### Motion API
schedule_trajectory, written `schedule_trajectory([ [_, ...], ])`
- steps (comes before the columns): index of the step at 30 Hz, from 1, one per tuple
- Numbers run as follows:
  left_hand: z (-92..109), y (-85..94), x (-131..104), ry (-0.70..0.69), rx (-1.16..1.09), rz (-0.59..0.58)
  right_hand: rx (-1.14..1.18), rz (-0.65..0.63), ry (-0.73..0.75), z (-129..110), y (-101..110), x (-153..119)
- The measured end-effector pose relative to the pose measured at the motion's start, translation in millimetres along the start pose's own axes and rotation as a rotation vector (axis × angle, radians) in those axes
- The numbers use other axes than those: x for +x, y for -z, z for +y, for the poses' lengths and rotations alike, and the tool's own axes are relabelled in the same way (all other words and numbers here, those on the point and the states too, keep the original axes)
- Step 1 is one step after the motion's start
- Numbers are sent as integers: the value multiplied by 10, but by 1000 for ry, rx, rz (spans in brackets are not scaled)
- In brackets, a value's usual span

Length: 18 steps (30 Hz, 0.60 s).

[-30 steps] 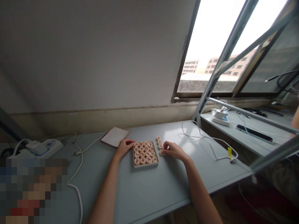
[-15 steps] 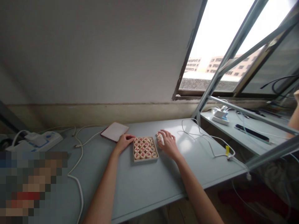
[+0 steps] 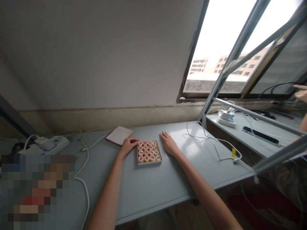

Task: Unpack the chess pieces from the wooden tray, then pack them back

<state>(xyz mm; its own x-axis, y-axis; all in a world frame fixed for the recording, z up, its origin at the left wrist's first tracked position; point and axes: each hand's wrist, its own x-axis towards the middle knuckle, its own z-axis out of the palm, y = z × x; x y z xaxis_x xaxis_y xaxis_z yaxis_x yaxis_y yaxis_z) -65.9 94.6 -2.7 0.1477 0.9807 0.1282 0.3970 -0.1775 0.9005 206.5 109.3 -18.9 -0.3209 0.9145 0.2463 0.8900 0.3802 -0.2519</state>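
A shallow white box (image 3: 150, 163) stands on the grey table, with several round wooden pieces (image 3: 146, 152) lying in rows inside it. The pieces bear red or dark characters. At the box's back left corner is my left hand (image 3: 129, 146), its thumb and fingers closed on the edge. My right hand (image 3: 169, 144) lies palm down on the table just right of the box, fingers stretched out. Whether anything is under that palm is hidden. Behind my left hand lies a pale, dark-edged lid (image 3: 118, 134).
White cables (image 3: 85, 159) run along the left, and another cable (image 3: 217, 148) loops on the right. A power strip (image 3: 54, 144) sits at the left. Beyond a metal bed frame (image 3: 217, 86), a person's hand (image 3: 301, 92) shows above a second table holding a phone (image 3: 260, 135).
My right hand has flattened from a curled pose. The loose pieces seen beside its fingers are no longer visible. My left hand stays at the corner. The other person's hand at the right has shifted.
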Motion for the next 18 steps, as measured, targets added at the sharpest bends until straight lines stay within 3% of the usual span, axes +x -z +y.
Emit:
schedule_trajectory([
  [4, 17, -6, -5, -11, -2, 8, -3, -9, -60, 370, 102, 67],
  [7, 0, -10, 3, -23, -19, 7, -24, 21, -62, 411, 242, 107],
  [10, -14, -9, 8, -15, -27, 3, 69, 85, 67, 176, 381, 134],
  [14, -7, -9, 1, -10, -24, -3, 387, -37, 359, -259, 427, 126],
  [18, 1, -12, -1, -6, -26, -9, 455, -110, 381, -462, 283, 73],
])
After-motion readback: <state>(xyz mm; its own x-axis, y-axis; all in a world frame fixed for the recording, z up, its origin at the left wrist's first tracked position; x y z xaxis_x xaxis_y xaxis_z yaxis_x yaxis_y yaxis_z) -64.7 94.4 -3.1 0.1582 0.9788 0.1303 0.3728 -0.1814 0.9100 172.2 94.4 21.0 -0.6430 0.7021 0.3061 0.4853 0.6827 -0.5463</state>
